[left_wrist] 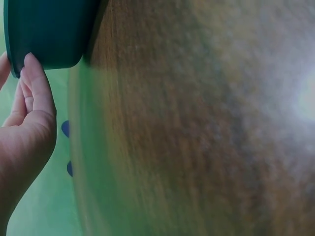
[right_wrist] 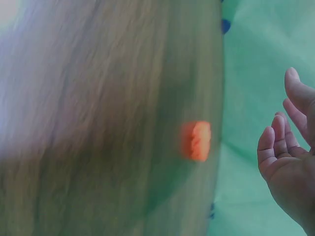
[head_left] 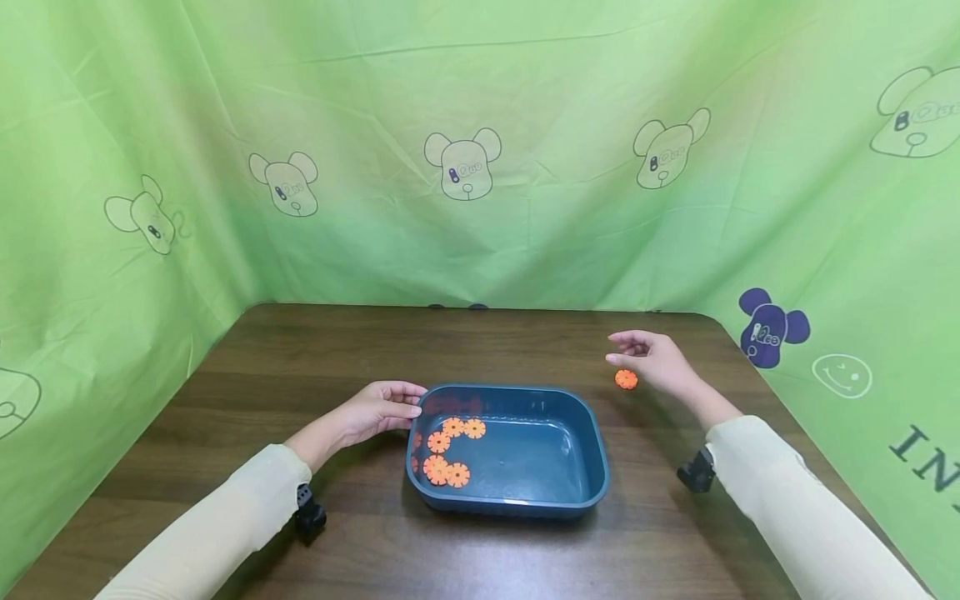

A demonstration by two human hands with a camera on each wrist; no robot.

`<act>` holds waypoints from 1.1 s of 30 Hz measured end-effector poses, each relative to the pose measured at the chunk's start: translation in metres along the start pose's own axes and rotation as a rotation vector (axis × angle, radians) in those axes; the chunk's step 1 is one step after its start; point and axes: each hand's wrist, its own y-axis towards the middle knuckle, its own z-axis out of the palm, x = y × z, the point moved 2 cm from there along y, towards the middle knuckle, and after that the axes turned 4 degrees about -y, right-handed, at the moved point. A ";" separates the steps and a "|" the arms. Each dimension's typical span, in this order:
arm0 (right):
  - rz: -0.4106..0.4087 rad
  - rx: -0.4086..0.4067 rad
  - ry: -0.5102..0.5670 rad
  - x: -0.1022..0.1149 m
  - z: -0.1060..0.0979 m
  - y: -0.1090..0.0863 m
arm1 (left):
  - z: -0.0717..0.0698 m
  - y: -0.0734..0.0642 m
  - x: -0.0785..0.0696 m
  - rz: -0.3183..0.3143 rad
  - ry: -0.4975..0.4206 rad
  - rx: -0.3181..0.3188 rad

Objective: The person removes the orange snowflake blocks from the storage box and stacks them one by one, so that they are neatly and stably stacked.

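Observation:
A dark blue plastic basin (head_left: 517,507) sits on the wooden table with several orange flower-shaped discs (head_left: 438,442) lying along its left part. My left hand (head_left: 378,410) holds the basin's rim at the left end, its thumb against the outer wall in the left wrist view. Over to the right, another orange disc (head_left: 626,380) lies apart on the table, seen nearly edge-on in the right wrist view. My right hand (head_left: 651,360) hovers just above and beside that disc. Thumb and fingers are spread apart there, with nothing between them.
The brown table (head_left: 337,342) runs back to a green patterned cloth (head_left: 525,233), which hangs behind and on both sides. Each wrist carries a small black camera, one below the left sleeve (head_left: 225,508) and one below the right sleeve (head_left: 795,492).

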 end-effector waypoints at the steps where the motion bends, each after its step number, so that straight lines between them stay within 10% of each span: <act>1: -0.010 0.000 0.008 0.004 0.001 0.000 | 0.000 0.000 0.000 0.000 0.000 0.002; 33: -0.198 0.168 0.122 0.103 0.058 -0.022 | -0.002 -0.001 0.001 -0.008 -0.006 0.014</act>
